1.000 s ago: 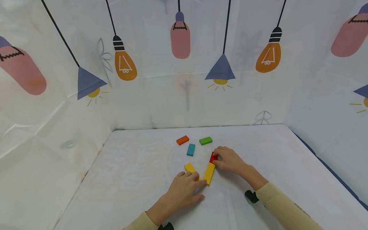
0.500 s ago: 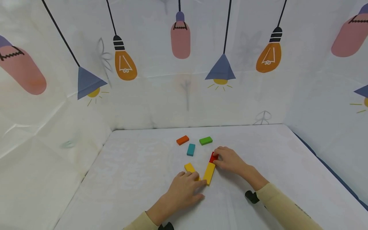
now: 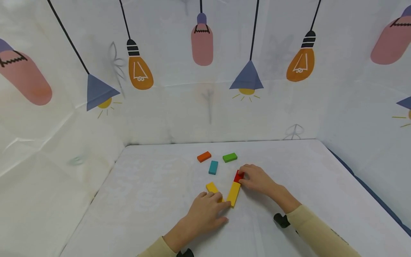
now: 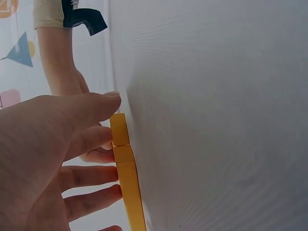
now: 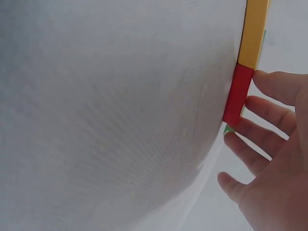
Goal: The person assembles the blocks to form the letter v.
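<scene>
Two yellow blocks form a V on the white table, the left one point(image 3: 211, 187) mostly covered by my left hand point(image 3: 205, 213). The fingertips of that hand rest along the blocks, index finger at the near end of the right yellow block point(image 3: 233, 194); its thumb stands apart. A red block point(image 3: 238, 176) continues the right arm of the V, end to end with the yellow. My right hand point(image 3: 257, 180) touches this red block from above, fingers lightly bent. In the right wrist view the thumb sits at the seam between red and yellow point(image 5: 254, 33).
Behind the V lie an orange block point(image 3: 204, 156), a green block point(image 3: 229, 157) and a teal block point(image 3: 213, 167). The white table point(image 3: 144, 200) ends at a wall sheet point(image 3: 179, 110) printed with lamps. Dark wrist straps point(image 3: 282, 220) sit below the sleeves.
</scene>
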`<act>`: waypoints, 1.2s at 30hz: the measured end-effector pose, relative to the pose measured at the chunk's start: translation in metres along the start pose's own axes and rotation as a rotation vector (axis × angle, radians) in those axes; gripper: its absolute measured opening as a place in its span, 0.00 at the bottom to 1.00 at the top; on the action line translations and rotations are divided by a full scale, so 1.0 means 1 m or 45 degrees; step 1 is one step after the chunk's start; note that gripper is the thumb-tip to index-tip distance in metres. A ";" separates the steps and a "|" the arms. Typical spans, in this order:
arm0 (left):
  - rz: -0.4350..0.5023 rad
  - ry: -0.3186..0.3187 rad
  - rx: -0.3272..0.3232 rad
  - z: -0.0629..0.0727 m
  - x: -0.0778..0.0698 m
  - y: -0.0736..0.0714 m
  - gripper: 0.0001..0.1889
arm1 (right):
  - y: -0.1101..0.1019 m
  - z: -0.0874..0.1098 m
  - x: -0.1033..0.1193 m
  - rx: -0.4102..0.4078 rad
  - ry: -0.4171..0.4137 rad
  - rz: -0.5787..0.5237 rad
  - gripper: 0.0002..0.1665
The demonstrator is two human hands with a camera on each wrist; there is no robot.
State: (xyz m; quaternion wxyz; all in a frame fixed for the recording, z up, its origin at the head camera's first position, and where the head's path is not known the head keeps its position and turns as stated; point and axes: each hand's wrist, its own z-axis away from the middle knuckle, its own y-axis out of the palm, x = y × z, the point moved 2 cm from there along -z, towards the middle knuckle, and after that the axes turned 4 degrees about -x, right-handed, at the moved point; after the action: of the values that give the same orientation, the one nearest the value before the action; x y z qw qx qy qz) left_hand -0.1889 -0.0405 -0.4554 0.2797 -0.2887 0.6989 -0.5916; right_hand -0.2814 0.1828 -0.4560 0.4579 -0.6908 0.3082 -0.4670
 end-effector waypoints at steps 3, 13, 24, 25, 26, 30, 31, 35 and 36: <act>-0.003 0.001 -0.005 0.000 0.001 0.001 0.24 | 0.000 0.000 0.000 0.002 -0.001 -0.002 0.13; -0.001 0.004 -0.020 -0.002 0.002 0.002 0.24 | -0.002 0.000 0.000 0.003 0.015 -0.022 0.15; 0.016 -0.012 0.030 -0.001 0.001 0.001 0.24 | -0.002 -0.006 -0.002 -0.090 0.026 -0.079 0.15; 0.015 -0.015 0.036 -0.001 0.001 0.001 0.24 | -0.002 -0.008 -0.002 -0.098 0.039 -0.084 0.16; 0.015 -0.017 0.040 -0.001 0.000 0.001 0.24 | -0.001 -0.009 -0.002 -0.107 0.053 -0.085 0.17; 0.026 -0.021 0.042 0.001 0.000 -0.001 0.25 | -0.001 -0.018 -0.002 -0.130 0.117 -0.073 0.20; 0.030 -0.022 0.043 0.001 0.000 -0.002 0.24 | 0.000 -0.021 -0.003 -0.138 0.122 -0.062 0.21; 0.050 -0.026 0.047 0.001 0.000 -0.002 0.24 | -0.001 -0.031 -0.004 -0.157 0.158 -0.049 0.25; 0.051 -0.025 0.048 0.001 0.000 -0.002 0.24 | -0.001 -0.033 -0.005 -0.161 0.162 -0.052 0.25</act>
State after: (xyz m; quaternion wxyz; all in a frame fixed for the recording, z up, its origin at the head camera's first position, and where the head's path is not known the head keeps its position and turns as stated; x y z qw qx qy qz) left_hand -0.1881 -0.0412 -0.4540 0.3039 -0.2751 0.6905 -0.5960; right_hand -0.3140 0.1759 -0.4521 0.3831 -0.6934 0.3515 -0.4988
